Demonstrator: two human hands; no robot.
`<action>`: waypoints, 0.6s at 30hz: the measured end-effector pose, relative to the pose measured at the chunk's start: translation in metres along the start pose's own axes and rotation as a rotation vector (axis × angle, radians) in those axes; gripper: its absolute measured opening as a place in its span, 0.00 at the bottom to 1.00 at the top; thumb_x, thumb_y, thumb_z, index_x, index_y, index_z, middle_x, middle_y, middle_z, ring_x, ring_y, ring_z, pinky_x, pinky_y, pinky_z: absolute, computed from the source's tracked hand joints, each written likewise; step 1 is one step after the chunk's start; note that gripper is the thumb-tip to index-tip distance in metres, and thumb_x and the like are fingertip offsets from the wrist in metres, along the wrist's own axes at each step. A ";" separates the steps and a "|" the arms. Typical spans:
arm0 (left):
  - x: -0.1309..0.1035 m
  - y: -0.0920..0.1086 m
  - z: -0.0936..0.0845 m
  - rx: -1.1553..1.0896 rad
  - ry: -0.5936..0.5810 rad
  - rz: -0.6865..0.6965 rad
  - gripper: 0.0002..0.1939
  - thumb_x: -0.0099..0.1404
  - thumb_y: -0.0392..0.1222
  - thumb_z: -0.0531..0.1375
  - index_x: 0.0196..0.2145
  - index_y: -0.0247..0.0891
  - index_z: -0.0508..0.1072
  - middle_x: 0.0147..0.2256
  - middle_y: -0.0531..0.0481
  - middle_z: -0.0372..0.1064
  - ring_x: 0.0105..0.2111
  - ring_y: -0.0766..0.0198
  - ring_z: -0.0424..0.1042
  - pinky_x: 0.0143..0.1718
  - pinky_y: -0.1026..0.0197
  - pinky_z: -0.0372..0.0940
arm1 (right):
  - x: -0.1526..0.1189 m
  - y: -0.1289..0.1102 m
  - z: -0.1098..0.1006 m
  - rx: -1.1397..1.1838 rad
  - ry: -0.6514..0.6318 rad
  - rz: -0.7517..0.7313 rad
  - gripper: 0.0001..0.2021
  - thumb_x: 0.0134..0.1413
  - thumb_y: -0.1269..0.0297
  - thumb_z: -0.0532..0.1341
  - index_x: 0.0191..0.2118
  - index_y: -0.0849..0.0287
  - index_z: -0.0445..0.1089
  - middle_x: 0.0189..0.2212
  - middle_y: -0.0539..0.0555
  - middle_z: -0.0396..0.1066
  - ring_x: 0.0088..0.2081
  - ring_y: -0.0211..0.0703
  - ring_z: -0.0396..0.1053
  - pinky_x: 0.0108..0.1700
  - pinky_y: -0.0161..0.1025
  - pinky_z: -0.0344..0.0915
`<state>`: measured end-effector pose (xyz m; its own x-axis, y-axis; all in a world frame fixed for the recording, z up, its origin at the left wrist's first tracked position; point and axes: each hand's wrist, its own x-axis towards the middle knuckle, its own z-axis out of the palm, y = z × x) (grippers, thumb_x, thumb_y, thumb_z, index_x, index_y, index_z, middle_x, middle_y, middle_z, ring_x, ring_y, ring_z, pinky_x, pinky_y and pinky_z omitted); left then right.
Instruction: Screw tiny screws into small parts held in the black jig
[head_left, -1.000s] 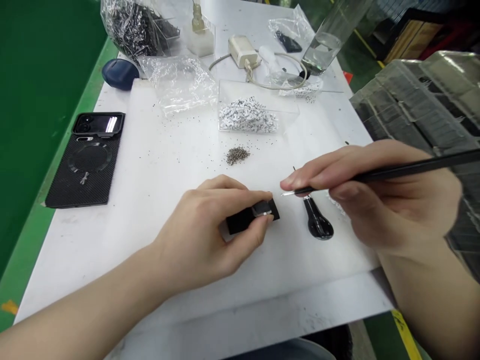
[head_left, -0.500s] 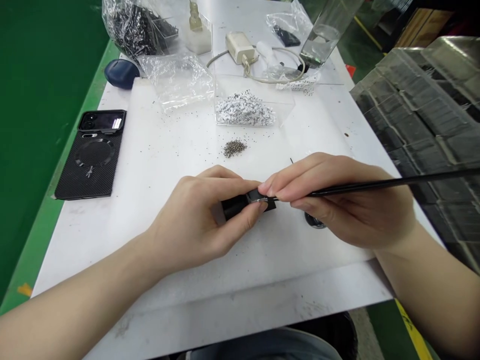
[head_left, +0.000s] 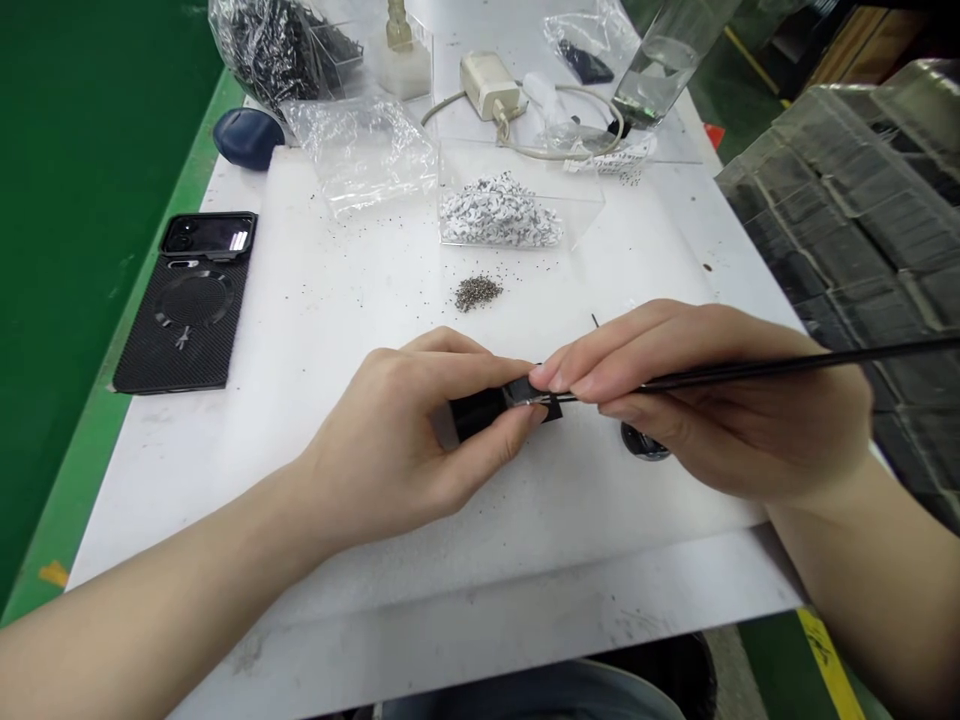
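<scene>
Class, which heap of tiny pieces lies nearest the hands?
The small, dark, grainy heap, loose on the white mat; the larger, mostly white heap sits farther off in a clear plastic tray.

Small-parts workshop or factory floor

The place looks like a workshop: green painted floor (head_left: 90, 150) at 9 o'clock, a yellow floor line (head_left: 829, 665) at 5 o'clock, and stacked clear boxes (head_left: 862, 200) at 2 o'clock. On the white surface (head_left: 450, 640), a clear tray (head_left: 465, 243) of tiny white pieces and a dark granular pile (head_left: 478, 292) lie towards 12, a bag of black bits (head_left: 270, 50) at 11.
</scene>
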<state>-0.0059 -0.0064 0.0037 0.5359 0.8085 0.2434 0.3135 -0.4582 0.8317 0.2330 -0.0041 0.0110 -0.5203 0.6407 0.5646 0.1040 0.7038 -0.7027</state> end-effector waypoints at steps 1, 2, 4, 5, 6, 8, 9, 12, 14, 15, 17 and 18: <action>0.000 0.000 0.000 -0.001 0.000 -0.003 0.08 0.69 0.36 0.66 0.43 0.43 0.85 0.42 0.52 0.85 0.42 0.62 0.82 0.44 0.61 0.76 | 0.000 0.000 0.000 -0.002 -0.002 0.003 0.12 0.63 0.77 0.65 0.49 0.57 0.79 0.40 0.57 0.83 0.45 0.49 0.84 0.49 0.43 0.83; 0.000 0.001 0.000 -0.002 0.000 -0.003 0.08 0.69 0.36 0.66 0.43 0.43 0.85 0.42 0.52 0.85 0.42 0.61 0.82 0.44 0.61 0.76 | 0.000 0.000 0.000 -0.004 -0.002 0.005 0.12 0.63 0.77 0.65 0.49 0.57 0.79 0.40 0.57 0.83 0.45 0.49 0.84 0.48 0.43 0.83; 0.001 0.001 0.000 -0.002 -0.002 -0.007 0.08 0.69 0.37 0.66 0.43 0.43 0.85 0.42 0.52 0.85 0.42 0.61 0.82 0.44 0.61 0.77 | 0.000 0.000 0.000 -0.012 0.000 0.023 0.12 0.64 0.76 0.65 0.48 0.54 0.79 0.39 0.55 0.83 0.45 0.48 0.84 0.48 0.43 0.84; 0.001 0.001 0.000 -0.003 -0.003 -0.007 0.07 0.69 0.37 0.66 0.42 0.44 0.85 0.42 0.52 0.85 0.42 0.61 0.82 0.44 0.61 0.77 | 0.000 0.000 0.000 -0.014 0.002 0.034 0.12 0.64 0.75 0.65 0.48 0.52 0.79 0.39 0.54 0.83 0.44 0.47 0.84 0.48 0.43 0.84; 0.001 0.001 0.000 -0.005 -0.005 -0.009 0.07 0.69 0.37 0.66 0.42 0.44 0.85 0.42 0.52 0.85 0.42 0.60 0.83 0.44 0.60 0.77 | 0.000 0.000 -0.001 -0.014 0.006 0.040 0.12 0.64 0.75 0.65 0.47 0.51 0.79 0.39 0.53 0.83 0.44 0.47 0.84 0.48 0.43 0.84; 0.001 0.001 0.000 -0.012 -0.004 -0.010 0.07 0.68 0.37 0.66 0.42 0.44 0.85 0.42 0.52 0.85 0.42 0.60 0.83 0.44 0.60 0.77 | 0.000 0.000 -0.001 -0.009 0.006 0.040 0.12 0.64 0.74 0.65 0.47 0.51 0.79 0.39 0.53 0.83 0.44 0.47 0.84 0.48 0.43 0.84; 0.001 0.001 -0.001 -0.013 -0.004 -0.012 0.07 0.68 0.37 0.66 0.42 0.44 0.85 0.42 0.52 0.85 0.42 0.60 0.83 0.44 0.60 0.77 | 0.000 0.000 -0.001 -0.004 0.004 0.035 0.12 0.63 0.75 0.66 0.47 0.52 0.79 0.39 0.54 0.83 0.45 0.48 0.84 0.48 0.43 0.84; 0.001 0.000 -0.001 -0.008 -0.004 -0.023 0.08 0.69 0.38 0.66 0.43 0.44 0.85 0.42 0.52 0.85 0.42 0.60 0.83 0.44 0.59 0.77 | 0.000 0.001 -0.001 0.005 -0.006 0.032 0.13 0.63 0.77 0.65 0.48 0.54 0.79 0.40 0.55 0.83 0.45 0.48 0.84 0.48 0.43 0.84; 0.001 -0.001 0.000 -0.008 -0.004 -0.022 0.08 0.69 0.38 0.66 0.44 0.45 0.85 0.42 0.52 0.85 0.42 0.59 0.83 0.44 0.59 0.77 | 0.000 0.000 -0.001 0.011 -0.007 0.040 0.13 0.63 0.77 0.65 0.48 0.54 0.79 0.40 0.55 0.83 0.45 0.49 0.84 0.48 0.44 0.83; 0.001 -0.001 0.000 -0.011 -0.006 -0.018 0.08 0.69 0.38 0.66 0.43 0.45 0.85 0.42 0.52 0.85 0.42 0.59 0.83 0.44 0.59 0.77 | 0.000 0.000 -0.002 0.010 -0.006 0.047 0.13 0.63 0.77 0.65 0.48 0.53 0.80 0.40 0.55 0.83 0.45 0.49 0.84 0.48 0.44 0.83; 0.001 0.000 0.000 -0.017 -0.007 -0.012 0.08 0.69 0.38 0.66 0.42 0.46 0.85 0.42 0.52 0.85 0.42 0.59 0.83 0.44 0.59 0.77 | 0.000 -0.001 -0.002 0.010 -0.003 0.055 0.12 0.63 0.76 0.66 0.48 0.53 0.80 0.40 0.55 0.83 0.45 0.49 0.84 0.48 0.44 0.83; 0.001 0.000 0.000 -0.019 -0.008 -0.013 0.08 0.68 0.38 0.66 0.42 0.45 0.85 0.42 0.52 0.85 0.42 0.60 0.83 0.45 0.59 0.77 | 0.000 -0.001 -0.002 0.010 -0.003 0.062 0.12 0.63 0.76 0.66 0.48 0.53 0.80 0.40 0.55 0.83 0.45 0.49 0.84 0.49 0.44 0.83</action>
<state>-0.0050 -0.0054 0.0036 0.5381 0.8112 0.2290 0.3052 -0.4408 0.8441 0.2350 -0.0044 0.0124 -0.5160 0.6821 0.5182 0.1281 0.6596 -0.7406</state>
